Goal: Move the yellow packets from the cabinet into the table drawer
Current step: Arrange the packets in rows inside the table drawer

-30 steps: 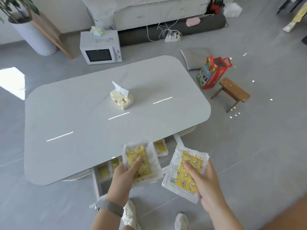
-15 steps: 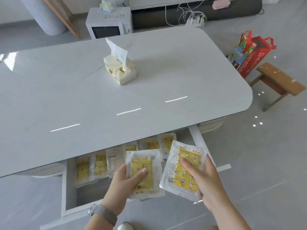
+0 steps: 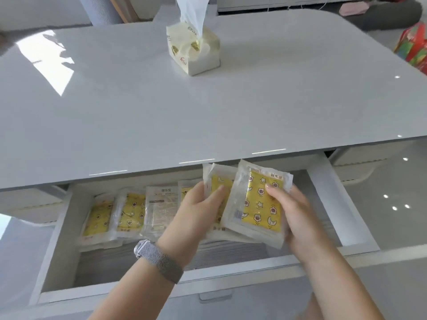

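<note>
The white table drawer (image 3: 231,284) stands pulled out under the tabletop. Several yellow packets (image 3: 129,212) lie in a row along its back left part, one of them turned white side up (image 3: 160,209). My left hand (image 3: 196,213), with a grey watch band on the wrist, grips a yellow packet (image 3: 219,179) over the drawer's middle. My right hand (image 3: 298,215) grips another yellow packet (image 3: 260,202) with star and moon prints, thumb on its face, overlapping the left one.
A tissue box (image 3: 193,48) with a tissue sticking up stands on the white tabletop (image 3: 208,112). A red bag (image 3: 413,47) sits on the floor at the far right. The drawer's right part (image 3: 323,204) holds no packets.
The view has come closer and lower to the table. Both hands have carried their packets forward, from in front of the drawer to above its inside.
</note>
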The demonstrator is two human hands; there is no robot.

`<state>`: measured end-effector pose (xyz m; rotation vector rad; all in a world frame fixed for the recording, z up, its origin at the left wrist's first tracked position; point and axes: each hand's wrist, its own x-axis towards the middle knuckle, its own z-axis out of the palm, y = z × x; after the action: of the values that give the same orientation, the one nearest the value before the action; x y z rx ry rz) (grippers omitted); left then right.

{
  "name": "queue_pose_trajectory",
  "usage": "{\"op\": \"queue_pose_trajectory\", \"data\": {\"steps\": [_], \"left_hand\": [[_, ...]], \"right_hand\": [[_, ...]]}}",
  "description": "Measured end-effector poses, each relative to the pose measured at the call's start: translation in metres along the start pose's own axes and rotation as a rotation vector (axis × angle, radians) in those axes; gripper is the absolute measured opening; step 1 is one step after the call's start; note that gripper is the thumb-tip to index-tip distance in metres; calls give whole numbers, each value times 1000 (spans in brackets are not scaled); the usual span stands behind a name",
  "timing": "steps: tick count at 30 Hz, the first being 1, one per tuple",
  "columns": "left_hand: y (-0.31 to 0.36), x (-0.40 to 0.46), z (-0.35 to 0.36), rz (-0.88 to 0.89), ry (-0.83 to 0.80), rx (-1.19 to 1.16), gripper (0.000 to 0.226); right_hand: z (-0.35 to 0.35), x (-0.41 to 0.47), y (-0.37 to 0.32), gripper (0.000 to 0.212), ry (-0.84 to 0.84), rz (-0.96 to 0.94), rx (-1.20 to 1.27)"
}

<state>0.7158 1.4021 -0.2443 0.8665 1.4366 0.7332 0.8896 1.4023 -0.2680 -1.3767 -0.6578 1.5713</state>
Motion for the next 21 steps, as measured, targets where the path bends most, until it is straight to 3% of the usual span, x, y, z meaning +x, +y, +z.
{"op": "queue_pose_trajectory", "data": {"steps": [9, 17, 21], "left_hand": [[-9, 3, 3, -86, 8, -155, 23], [-7, 9, -1, -145, 21, -298, 24], [-11, 6, 1, -95, 39, -238, 24]], "right_hand": [[-11, 8, -5, 19, -8, -68, 36], [0, 7, -8, 13, -66, -161, -128], [4, 8, 7, 34, -38, -189, -297]]}}
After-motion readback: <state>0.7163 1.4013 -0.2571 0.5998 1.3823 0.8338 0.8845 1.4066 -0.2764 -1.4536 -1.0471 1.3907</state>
